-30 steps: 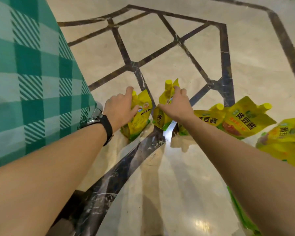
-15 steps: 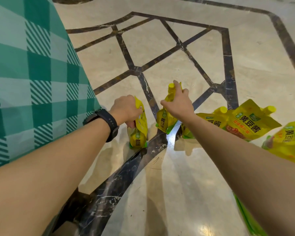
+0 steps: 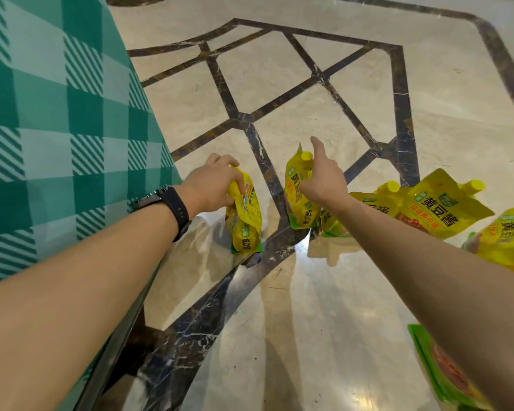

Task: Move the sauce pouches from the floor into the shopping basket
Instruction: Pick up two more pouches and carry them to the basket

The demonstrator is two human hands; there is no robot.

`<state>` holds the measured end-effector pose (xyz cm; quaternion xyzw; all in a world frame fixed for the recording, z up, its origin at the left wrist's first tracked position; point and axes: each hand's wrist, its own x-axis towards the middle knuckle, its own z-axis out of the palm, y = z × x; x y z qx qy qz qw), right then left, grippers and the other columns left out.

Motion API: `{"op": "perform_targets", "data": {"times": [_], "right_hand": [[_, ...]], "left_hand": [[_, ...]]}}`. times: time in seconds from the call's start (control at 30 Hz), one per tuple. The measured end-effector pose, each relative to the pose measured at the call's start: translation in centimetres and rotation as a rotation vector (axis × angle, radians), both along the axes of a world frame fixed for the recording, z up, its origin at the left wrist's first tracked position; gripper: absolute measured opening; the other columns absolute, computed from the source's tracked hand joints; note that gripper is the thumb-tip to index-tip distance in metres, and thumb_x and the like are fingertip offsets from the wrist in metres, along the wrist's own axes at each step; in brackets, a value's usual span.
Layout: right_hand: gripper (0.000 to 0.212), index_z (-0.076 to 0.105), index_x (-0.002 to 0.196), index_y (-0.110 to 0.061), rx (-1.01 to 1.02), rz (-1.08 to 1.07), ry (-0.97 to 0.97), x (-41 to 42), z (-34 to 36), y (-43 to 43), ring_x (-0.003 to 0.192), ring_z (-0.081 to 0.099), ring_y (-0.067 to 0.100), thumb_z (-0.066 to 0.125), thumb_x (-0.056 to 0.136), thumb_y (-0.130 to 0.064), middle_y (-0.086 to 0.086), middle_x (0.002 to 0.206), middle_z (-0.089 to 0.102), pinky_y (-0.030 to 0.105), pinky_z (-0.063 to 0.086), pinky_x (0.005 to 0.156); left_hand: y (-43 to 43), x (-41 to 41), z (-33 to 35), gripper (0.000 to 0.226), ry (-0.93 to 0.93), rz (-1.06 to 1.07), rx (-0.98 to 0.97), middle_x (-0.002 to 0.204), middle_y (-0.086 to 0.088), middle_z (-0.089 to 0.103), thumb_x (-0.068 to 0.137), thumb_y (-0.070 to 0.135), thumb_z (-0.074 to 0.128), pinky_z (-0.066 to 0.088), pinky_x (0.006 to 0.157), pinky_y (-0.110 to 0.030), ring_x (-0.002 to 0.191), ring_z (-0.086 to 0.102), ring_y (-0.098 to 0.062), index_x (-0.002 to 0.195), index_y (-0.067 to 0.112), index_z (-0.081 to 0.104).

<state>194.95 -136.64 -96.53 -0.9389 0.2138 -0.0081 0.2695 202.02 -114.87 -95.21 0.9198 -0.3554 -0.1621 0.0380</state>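
From the head camera, the left hand (image 3: 211, 185), black-strapped watch (image 3: 172, 204) at its wrist, clenches the crinkled top of a glossy yellow pouch (image 3: 245, 223) hanging upright just above the polished marble floor (image 3: 324, 307). The right hand (image 3: 324, 180) grasps a second pouch (image 3: 297, 200) beside its round spout cap. Flat spare pouches (image 3: 433, 209) lie rightward; a green checked cloth (image 3: 57, 129) drapes left.

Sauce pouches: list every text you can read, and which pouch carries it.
"黄豆酱": flat pouch, big letters.
"黄豆酱": right-held pouch, sideways.
"黄豆", cut off: edge pouch.
Too blurred to read: left-held pouch print, and the orange strip on the flat pouch.
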Motion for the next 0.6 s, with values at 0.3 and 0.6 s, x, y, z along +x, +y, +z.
{"op": "perform_targets", "data": {"times": [0.3,0.6], "right_hand": [[0.020,0.061,0.093,-0.006,-0.144,0.231,0.169,-1.3,1.3,-2.4,0.085,0.061,0.036,0.054,0.078,0.005,0.014,0.090,0.063,0.038,0.049,0.062],[0.021,0.061,0.082,-0.017,-0.208,0.542,0.257,-3.9,1.9,-3.2,0.078,0.061,0.028,0.062,0.073,0.002,0.004,0.083,0.067,0.044,0.054,0.068]], "left_hand": [[0.2,-0.7,0.8,0.041,-0.128,-0.099,0.080,0.103,-0.005,0.070,0.085,0.059,0.067,0.043,0.079,-0.034,0.099,0.062,-0.028,0.104,0.023,0.071],[1.2,-0.6,0.6,0.030,0.111,-0.054,-0.079,0.114,-0.003,0.070,0.090,0.047,0.068,0.052,0.088,-0.039,0.104,0.062,-0.025,0.110,0.025,0.073]]}}
